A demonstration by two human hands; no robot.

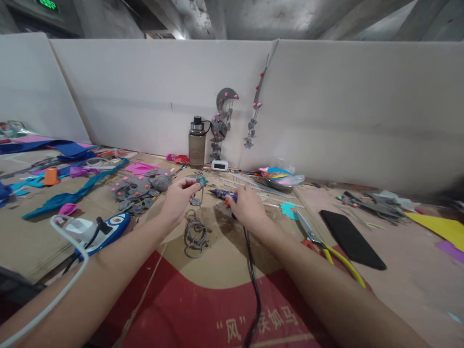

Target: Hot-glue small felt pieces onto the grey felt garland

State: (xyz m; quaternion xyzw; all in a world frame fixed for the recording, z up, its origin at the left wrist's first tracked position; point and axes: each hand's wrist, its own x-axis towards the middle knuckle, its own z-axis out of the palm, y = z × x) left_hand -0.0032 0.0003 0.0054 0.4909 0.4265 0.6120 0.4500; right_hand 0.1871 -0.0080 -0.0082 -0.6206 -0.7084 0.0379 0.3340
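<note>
Head view: the left hand [179,195] is closed in a pinch, thumb and fingertips holding a small teal-and-grey felt piece [200,181] just above the table [217,261]. The right hand [246,205] is wrapped around a blue glue gun [222,194] whose nozzle points toward the felt piece, close to it but not clearly touching. A black cord [253,280] runs from under the right hand back toward the person. A tangle of grey string [196,232] lies between the two wrists. Scissors [313,237] lie just right of the right forearm, with a black phone [351,239] further right. Left of the left forearm sits a blue-and-white iron [105,229]. Grey felt discs [136,191] are piled left of the left hand. Beyond both hands, a bottle [196,142] stands against the white wall.
</note>
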